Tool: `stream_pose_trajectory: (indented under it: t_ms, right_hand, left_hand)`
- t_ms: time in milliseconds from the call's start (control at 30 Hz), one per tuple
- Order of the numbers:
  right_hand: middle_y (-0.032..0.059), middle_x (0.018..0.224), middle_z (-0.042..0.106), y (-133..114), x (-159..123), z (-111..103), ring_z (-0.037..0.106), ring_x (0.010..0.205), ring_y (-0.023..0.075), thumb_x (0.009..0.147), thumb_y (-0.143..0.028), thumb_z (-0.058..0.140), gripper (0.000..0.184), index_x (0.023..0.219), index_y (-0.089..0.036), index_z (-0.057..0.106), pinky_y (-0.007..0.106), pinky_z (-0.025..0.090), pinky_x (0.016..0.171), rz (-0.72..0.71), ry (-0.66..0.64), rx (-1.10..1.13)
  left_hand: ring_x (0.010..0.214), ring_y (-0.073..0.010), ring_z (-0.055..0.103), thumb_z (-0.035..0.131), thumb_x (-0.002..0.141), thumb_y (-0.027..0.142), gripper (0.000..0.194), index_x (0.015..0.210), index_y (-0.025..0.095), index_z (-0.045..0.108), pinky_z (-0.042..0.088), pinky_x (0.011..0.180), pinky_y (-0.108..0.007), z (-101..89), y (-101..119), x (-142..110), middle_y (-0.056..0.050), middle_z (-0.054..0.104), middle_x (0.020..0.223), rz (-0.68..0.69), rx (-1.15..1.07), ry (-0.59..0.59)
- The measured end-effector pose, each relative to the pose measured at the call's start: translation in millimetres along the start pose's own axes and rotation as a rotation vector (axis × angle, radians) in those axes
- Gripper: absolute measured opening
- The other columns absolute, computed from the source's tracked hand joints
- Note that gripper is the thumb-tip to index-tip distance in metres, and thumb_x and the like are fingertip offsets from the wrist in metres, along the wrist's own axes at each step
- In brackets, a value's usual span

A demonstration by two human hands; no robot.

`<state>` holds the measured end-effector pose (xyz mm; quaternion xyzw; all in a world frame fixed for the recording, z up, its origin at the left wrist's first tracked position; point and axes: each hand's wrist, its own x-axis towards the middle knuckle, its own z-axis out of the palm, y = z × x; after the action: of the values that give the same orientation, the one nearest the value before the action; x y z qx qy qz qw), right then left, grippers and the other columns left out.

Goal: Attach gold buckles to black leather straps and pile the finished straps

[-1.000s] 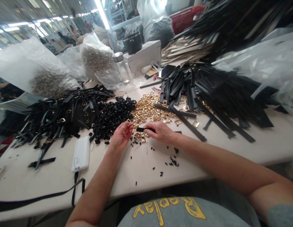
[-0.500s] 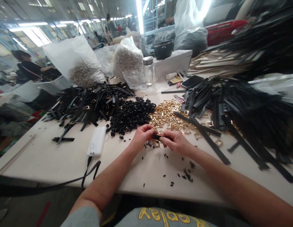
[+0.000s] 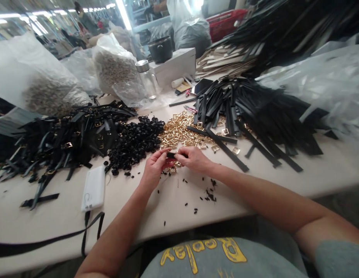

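Observation:
A short black strap (image 3: 171, 155) is stretched between my two hands, low over the near edge of the gold buckles (image 3: 179, 129). My left hand (image 3: 155, 165) pinches its left end between thumb and fingers. At the other end, my right hand (image 3: 193, 159) is closed around the strap, hiding part of it. Just left of the buckles lies a heap of small black loops (image 3: 135, 143). Long black straps (image 3: 225, 102) fan out behind and to the right. Straps fitted with gold buckles (image 3: 77, 135) are piled on the left.
A white power bank (image 3: 93, 188) with a black cable lies left of my forearm. Small black scraps (image 3: 210, 195) dot the table (image 3: 231, 208). A glass bottle (image 3: 147, 81), a black pot (image 3: 160, 50) on a white box (image 3: 175, 65) and filled plastic bags (image 3: 117, 69) stand behind.
The view has swung to the right, so everything sits further left in the picture. Both hands still hold the black strap, of which less shows between the fingers.

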<state>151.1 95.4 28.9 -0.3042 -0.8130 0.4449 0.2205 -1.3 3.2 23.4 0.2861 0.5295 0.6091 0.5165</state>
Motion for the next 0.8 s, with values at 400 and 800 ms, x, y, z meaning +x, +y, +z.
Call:
stream_pose_trajectory:
  t_ms: [400,800]
  right_hand:
    - [-0.0031,0.061,0.049,-5.8,-3.7,2.2,0.039,0.057,0.0077,0.087,-0.020,0.058,0.021,0.067,-0.014,0.055,0.024,0.023,0.057,-0.002,0.059,-0.034]
    - [-0.0018,0.062,0.050,-7.9,-8.4,-2.1,0.039,0.057,0.0087,0.087,-0.023,0.054,0.021,0.067,-0.015,0.052,0.024,0.024,0.057,-0.111,0.106,-0.122]
  left_hand:
    - [0.073,-0.0120,0.066,0.084,0.065,0.034,0.026,0.084,0.018,0.075,0.054,0.068,-0.021,-0.3,2.0,2.0,-0.004,0.072,0.088,0.136,0.037,0.196]
    - [0.077,-0.0148,0.064,0.078,0.074,0.031,0.017,0.087,0.021,0.077,0.054,0.074,-0.025,0.9,0.8,-6.9,-0.004,0.072,0.087,0.426,0.284,0.196]
